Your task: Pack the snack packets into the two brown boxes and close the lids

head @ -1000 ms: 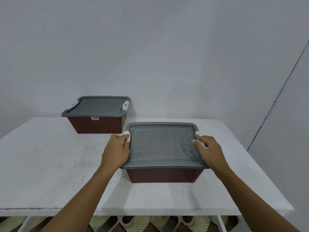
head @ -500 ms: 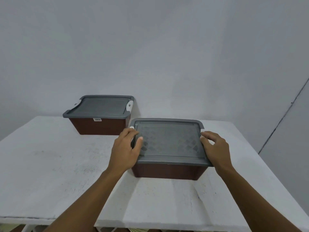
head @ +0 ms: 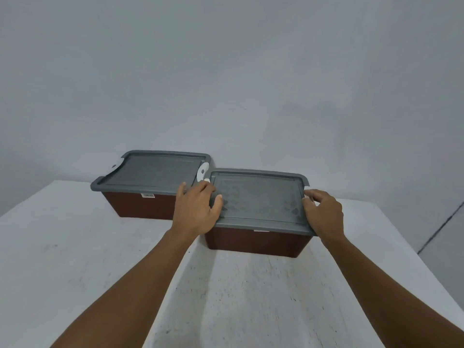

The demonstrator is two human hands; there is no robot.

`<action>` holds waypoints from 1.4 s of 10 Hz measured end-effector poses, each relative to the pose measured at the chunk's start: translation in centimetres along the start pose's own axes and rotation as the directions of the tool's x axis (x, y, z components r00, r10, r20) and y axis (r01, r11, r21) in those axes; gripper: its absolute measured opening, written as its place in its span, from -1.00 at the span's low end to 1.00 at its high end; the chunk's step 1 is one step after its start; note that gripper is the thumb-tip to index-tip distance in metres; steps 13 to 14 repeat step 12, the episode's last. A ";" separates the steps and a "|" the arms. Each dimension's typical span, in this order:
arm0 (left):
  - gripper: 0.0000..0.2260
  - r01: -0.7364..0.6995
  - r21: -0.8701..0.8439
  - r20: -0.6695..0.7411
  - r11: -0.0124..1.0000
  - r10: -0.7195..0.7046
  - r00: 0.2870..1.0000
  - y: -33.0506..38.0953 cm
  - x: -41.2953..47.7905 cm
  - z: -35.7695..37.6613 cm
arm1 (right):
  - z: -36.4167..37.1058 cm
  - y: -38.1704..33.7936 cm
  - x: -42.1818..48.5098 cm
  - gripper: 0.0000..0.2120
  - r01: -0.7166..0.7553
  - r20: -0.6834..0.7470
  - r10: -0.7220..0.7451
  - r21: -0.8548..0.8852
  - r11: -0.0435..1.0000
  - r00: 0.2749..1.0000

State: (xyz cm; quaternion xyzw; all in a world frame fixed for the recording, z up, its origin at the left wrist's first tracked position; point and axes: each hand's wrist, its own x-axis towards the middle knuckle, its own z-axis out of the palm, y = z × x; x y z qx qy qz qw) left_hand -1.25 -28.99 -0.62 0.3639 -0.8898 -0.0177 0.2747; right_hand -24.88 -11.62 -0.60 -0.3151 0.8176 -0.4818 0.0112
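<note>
Brown near box (head: 253, 243) sits on the white table (head: 75, 247), just beside the far box (head: 140, 205). Its grey lid (head: 258, 199) is clasped at both ends by the left hand (head: 197, 209) and right hand (head: 325, 213); pressing down evenly should seat it squarely.

White, scuffed, flat-topped table (head: 75, 259), as I view it through the head camera. Two brown rectangular plastic boxes stand directly on it: the far box (head: 140, 207) at left, the near box (head: 253, 243) at right, their corners just beside each other. The far lid (head: 150, 172) and the near lid (head: 258, 199), both grey plastic, are closed.
</note>
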 end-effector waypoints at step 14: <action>-0.46 -0.290 -0.147 0.058 0.946 0.301 0.952 -9.7 -5.3 0.9 | 12.3 -3.5 -12.8 -0.44 0.313 0.235 -0.238 -0.368 0.876 0.943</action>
